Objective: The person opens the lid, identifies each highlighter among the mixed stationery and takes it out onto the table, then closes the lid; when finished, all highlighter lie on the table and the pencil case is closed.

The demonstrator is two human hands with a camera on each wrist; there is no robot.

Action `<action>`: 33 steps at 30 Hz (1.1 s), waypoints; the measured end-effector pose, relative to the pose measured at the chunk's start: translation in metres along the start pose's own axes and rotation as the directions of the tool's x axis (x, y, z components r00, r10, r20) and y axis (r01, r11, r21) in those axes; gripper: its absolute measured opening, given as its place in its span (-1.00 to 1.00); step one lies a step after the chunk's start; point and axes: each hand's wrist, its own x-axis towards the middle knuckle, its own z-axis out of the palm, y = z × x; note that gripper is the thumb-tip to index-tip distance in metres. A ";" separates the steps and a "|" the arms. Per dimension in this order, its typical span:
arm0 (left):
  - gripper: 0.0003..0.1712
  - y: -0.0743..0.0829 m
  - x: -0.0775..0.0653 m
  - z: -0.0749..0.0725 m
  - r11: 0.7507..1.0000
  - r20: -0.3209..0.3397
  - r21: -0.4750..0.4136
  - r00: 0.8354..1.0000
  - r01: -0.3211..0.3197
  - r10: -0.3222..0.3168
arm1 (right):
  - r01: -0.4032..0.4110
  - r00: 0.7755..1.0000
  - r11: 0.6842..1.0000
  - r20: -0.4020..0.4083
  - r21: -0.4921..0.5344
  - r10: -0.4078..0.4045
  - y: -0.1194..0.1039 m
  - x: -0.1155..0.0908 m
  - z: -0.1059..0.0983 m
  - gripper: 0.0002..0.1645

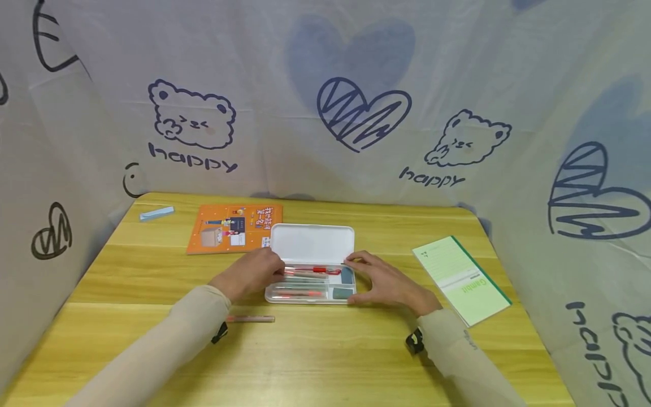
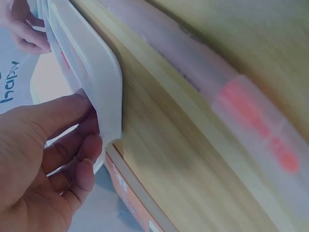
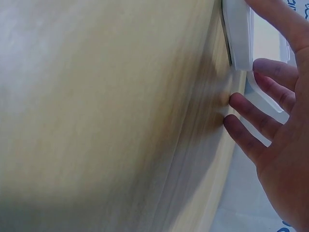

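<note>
A white pencil case (image 1: 312, 243) lies on the table with its lid raised. Inside are a red pen (image 1: 325, 270), more pens under clear plastic, and dark grey-green pieces at the right end. My left hand (image 1: 251, 274) grips the case's left end, fingers curled; in the left wrist view the thumb of this hand (image 2: 43, 145) meets the case's rim (image 2: 108, 72), while the index fingertip is partly hidden. At the opposite end, my right hand (image 1: 389, 282) holds the case between thumb and forefinger. In the right wrist view its other fingers are spread beside the case (image 3: 239, 34).
A pale pink pen (image 1: 254, 319) lies in front of the case, near the left wrist. Behind it are an orange booklet (image 1: 224, 229) and a light blue strip (image 1: 156, 213). A green notepad (image 1: 460, 280) lies to the right. Printed cloth (image 1: 264, 113) surrounds the table.
</note>
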 end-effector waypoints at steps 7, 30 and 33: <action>-0.93 -0.007 -0.001 0.002 0.999 -0.008 -0.010 0.999 -0.050 0.050 | -0.001 1.000 1.000 0.005 0.005 0.001 0.001 0.000 0.000 0.16; -0.85 -0.028 -0.028 0.000 0.956 -0.094 -0.294 0.995 0.002 -0.031 | 0.004 1.000 1.000 0.007 0.011 -0.004 -0.002 -0.001 -0.001 0.16; -0.88 -0.027 -0.039 -0.001 0.947 -0.171 -0.321 0.984 -0.011 -0.047 | 0.007 1.000 1.000 0.007 0.009 -0.007 -0.002 0.000 -0.002 0.15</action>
